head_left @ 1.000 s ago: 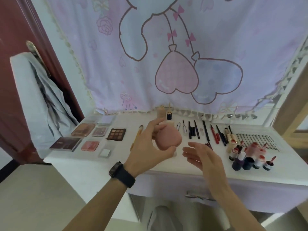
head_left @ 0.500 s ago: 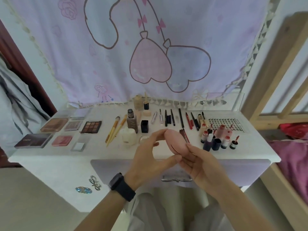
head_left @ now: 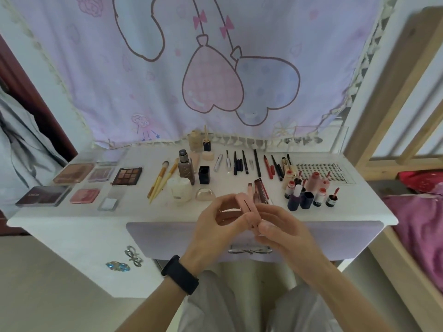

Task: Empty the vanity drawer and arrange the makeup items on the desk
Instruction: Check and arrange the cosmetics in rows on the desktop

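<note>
Both hands were on the sponge (head_left: pixel 243 205). Your left hand (head_left: pixel 215 226) pinched its top between thumb and curled fingers, and your right hand (head_left: pixel 282 230) curled round its lower end. Neither hand was open or held anything else.

The sponge sat in the air over the desk's (head_left: pixel 72 224) front edge, above the drawer (head_left: pixel 167 238). It wasn't on the desk.

Risks as I judged them:
- **Drop:** the grip was fingertips only, on a soft, squashy thing. If one hand let go before the other had a firm hold, it would have landed in your lap or on the floor, not on the desk.
- **Landing spot:** the nearest gap was tight, between the dome (head_left: pixel 205 194) and the pencils (head_left: pixel 261 194). Going in wide would have nudged the pencils out of line.
- **Bottles:** the bottles (head_left: pixel 294 202) stood upright close to your right hand, some with wands out. A careless right wrist could have tipped one, and it would have smeared.
- **Roll:** set on edge, the sponge probably wouldn't have stayed put. Lay it flat.
- **Jar:** the jar (head_left: pixel 179 190) sat just left of the dome, within reach of your left-hand knuckles.
- **Drawer:** the front looked shut, so I couldn't tell whether it was empty. Check it before you call the task done.
</note>
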Available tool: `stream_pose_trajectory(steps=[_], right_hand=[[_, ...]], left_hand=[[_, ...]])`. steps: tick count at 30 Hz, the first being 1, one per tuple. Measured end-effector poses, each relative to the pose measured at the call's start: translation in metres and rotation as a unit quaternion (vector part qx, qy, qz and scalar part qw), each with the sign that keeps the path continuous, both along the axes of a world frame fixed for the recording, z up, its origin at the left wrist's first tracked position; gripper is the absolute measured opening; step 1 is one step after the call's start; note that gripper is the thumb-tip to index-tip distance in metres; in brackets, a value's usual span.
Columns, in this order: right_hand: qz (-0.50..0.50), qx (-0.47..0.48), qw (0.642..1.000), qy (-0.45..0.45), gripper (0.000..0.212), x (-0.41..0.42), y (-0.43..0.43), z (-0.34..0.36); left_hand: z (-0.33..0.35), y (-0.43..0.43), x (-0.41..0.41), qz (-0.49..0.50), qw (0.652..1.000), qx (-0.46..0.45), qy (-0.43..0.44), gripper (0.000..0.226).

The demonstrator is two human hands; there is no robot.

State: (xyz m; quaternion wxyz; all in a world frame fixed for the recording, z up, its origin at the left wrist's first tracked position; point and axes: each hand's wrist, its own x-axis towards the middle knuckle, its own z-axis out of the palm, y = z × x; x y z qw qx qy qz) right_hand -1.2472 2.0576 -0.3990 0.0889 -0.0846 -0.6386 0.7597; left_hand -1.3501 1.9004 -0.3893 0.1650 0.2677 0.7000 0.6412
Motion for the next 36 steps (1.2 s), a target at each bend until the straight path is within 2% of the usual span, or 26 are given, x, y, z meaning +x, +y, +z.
stream_pose_trajectory(steps=[4, 6, 9, 11, 13, 16, 20, 25, 30, 36], right_hand=[[-0.002, -0.052, 0.998, -0.024, 0.059, -0.003, 0.004, 0.003], [0.021, -0.040, 0.999, -0.028, 0.064, -0.002, 0.010, 0.005], [0.051, 0.070, 0.996, -0.021, 0.050, 0.004, 0.014, 0.011], [0.037, 0.127, 0.991, -0.020, 0.048, 0.005, 0.013, 0.015], [0.009, 0.147, 0.989, -0.015, 0.044, 0.002, 0.011, 0.016], [-0.029, 0.165, 0.986, -0.001, 0.040, -0.001, 0.007, 0.014], [-0.056, 0.185, 0.981, 0.004, 0.036, -0.003, 0.006, 0.011], [-0.063, 0.201, 0.977, 0.011, 0.037, -0.005, 0.009, 0.010], [-0.036, 0.276, 0.960, 0.016, 0.038, -0.004, 0.017, 0.008], [-0.037, 0.209, 0.977, 0.026, 0.038, -0.010, 0.014, 0.011]], left_hand=[[-0.005, 0.001, 0.003, -0.014, 0.999, -0.019, 0.026, 0.066], [-0.004, 0.001, 0.003, -0.019, 0.999, -0.025, 0.024, 0.062], [0.005, 0.002, 0.002, -0.012, 0.998, 0.014, -0.067, 0.053], [0.007, 0.005, 0.000, -0.017, 0.985, 0.049, -0.166, 0.061], [0.008, 0.007, 0.001, -0.021, 0.973, 0.066, -0.222, 0.059], [0.006, 0.010, 0.001, -0.022, 0.963, 0.075, -0.257, 0.057], [0.005, 0.012, 0.000, -0.010, 0.958, 0.106, -0.268, 0.057], [0.001, 0.012, 0.000, -0.048, 0.958, 0.123, -0.253, 0.056], [0.005, 0.012, -0.004, -0.036, 0.952, 0.103, -0.286, 0.061], [0.002, 0.013, -0.002, -0.045, 0.962, 0.081, -0.258, 0.064]])
